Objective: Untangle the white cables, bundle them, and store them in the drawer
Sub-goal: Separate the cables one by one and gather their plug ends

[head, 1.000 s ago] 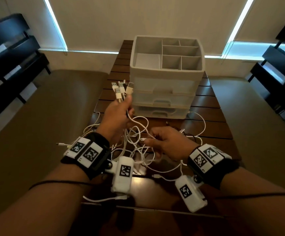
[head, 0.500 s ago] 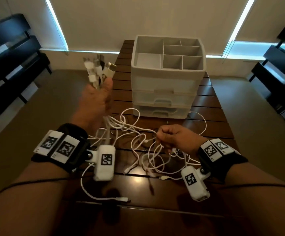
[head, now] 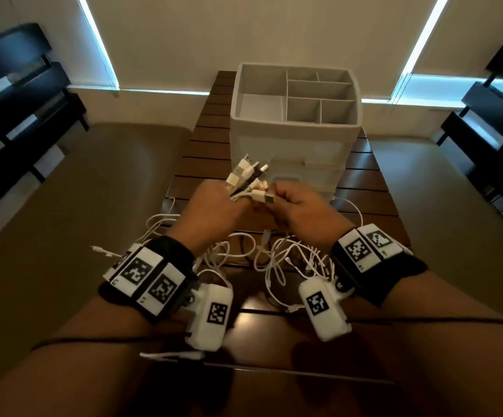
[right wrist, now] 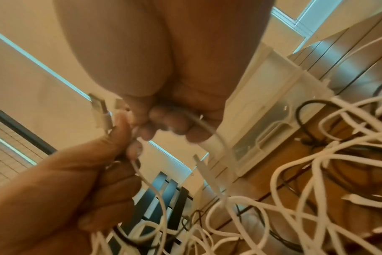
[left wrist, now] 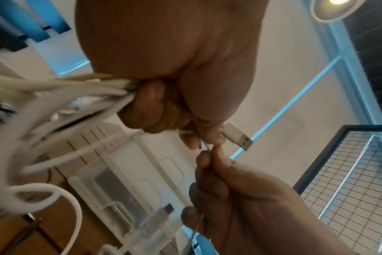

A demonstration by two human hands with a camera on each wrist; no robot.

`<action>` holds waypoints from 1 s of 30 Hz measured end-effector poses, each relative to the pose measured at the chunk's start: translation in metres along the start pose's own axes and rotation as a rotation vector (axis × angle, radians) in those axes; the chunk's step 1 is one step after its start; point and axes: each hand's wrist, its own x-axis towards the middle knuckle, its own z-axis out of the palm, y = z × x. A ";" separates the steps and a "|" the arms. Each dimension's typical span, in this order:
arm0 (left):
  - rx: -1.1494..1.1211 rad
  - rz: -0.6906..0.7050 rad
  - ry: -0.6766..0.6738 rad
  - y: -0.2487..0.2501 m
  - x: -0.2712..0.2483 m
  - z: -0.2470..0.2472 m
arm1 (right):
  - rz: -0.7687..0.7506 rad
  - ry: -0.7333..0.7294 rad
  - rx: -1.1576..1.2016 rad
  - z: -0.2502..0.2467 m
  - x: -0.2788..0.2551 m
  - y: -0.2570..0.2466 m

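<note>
My left hand (head: 218, 204) grips a bunch of white cables just below their USB plugs (head: 245, 174), which fan out above the fist. My right hand (head: 296, 203) is right beside it and pinches one white cable near its plug (head: 263, 196). In the left wrist view the fist (left wrist: 155, 105) closes round several cords, and a plug (left wrist: 236, 136) sticks out by the thumb. The right wrist view has a cord (right wrist: 209, 138) under curled fingers. The loose tangle (head: 277, 260) lies on the table under both wrists. The white drawer unit (head: 295, 139) stands behind the hands, its drawers closed.
The dark slatted table (head: 361, 203) is narrow, with beige floor on both sides. The unit's top tray (head: 319, 85) has several empty compartments. A dark cable (right wrist: 303, 110) runs among the white ones. Black shelving (head: 18, 94) stands left and right.
My left hand swung out to the upper left with the plug bunch, then came back to the centre before the drawers. My right hand rose from the tangle with a cable to meet it.
</note>
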 end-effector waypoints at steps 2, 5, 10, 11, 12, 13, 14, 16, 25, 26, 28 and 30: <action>-0.034 -0.016 0.088 -0.004 0.005 -0.008 | 0.062 -0.063 0.093 -0.001 -0.008 0.007; -0.031 -0.026 0.206 -0.011 0.012 -0.025 | 0.112 -0.176 0.131 -0.005 -0.017 0.018; 0.075 -0.019 0.387 -0.023 0.020 -0.044 | 0.218 -0.289 -0.216 -0.016 -0.020 0.025; 0.084 -0.030 0.406 -0.026 0.021 -0.047 | 0.243 -0.286 -0.227 -0.017 -0.020 0.026; 0.091 -0.038 0.415 -0.028 0.022 -0.049 | 0.250 -0.268 -0.237 -0.018 -0.020 0.027; 0.096 -0.038 0.425 -0.029 0.022 -0.050 | 0.238 -0.239 -0.270 -0.019 -0.020 0.026; 0.111 -0.035 0.432 -0.028 0.021 -0.049 | 0.214 -0.204 -0.319 -0.019 -0.019 0.024; 0.169 -0.004 0.436 -0.023 0.016 -0.042 | 0.159 -0.130 -0.370 -0.017 -0.015 0.017; 0.053 0.137 -0.089 -0.010 -0.003 0.017 | 0.086 -0.185 -0.162 -0.008 -0.008 -0.001; 0.061 0.127 -0.089 -0.014 0.002 0.017 | 0.101 -0.195 -0.099 -0.008 -0.009 -0.001; 0.142 0.135 -0.050 -0.012 0.006 0.011 | 0.159 -0.221 -0.110 -0.010 -0.013 0.003; 0.136 0.147 0.049 -0.009 0.010 0.002 | 0.231 -0.252 -0.245 -0.013 -0.017 0.012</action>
